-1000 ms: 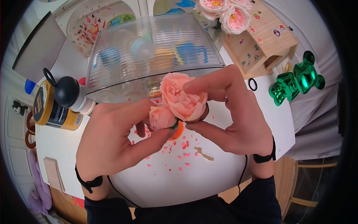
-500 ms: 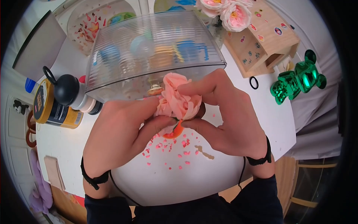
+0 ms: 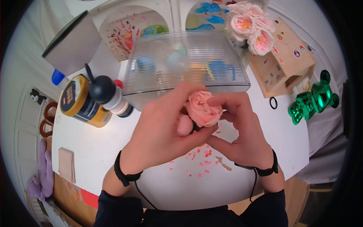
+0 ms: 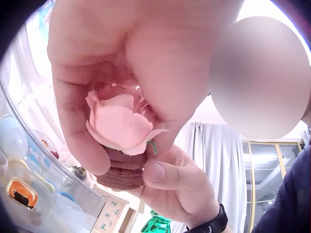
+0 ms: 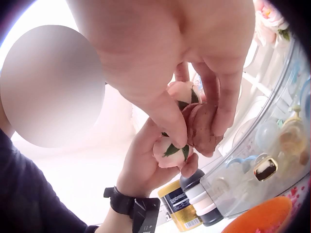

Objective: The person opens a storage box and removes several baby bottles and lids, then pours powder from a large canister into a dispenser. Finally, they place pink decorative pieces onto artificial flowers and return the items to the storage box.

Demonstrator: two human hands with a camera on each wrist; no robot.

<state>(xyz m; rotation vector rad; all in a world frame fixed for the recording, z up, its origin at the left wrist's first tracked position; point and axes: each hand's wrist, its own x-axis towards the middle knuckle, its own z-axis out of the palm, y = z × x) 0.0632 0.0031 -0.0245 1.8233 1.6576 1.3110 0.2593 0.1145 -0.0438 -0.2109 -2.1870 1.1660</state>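
In the head view, a large pink rose sits between both hands, with a small pink rosebud to its lower left. My left hand curls round the rosebud, its thumb reaching under the large rose. From the right, my right hand pinches the large rose, index finger on the petals and thumb below. Green sepals show on the bud's underside in the right wrist view. A brown wrinkled lump lies among the right fingers there, close beside both flowers.
Pink bits and a beige scrap lie on the white table below, near an orange bowl. Behind stands a clear ribbed box. A yellow tub and black-topped bottle are left; a green bear figure is right.
The head view has shifted, so the whole scene sits farther right and lower. The left hand has come farther round the flowers, and the large rose has turned to face upward.
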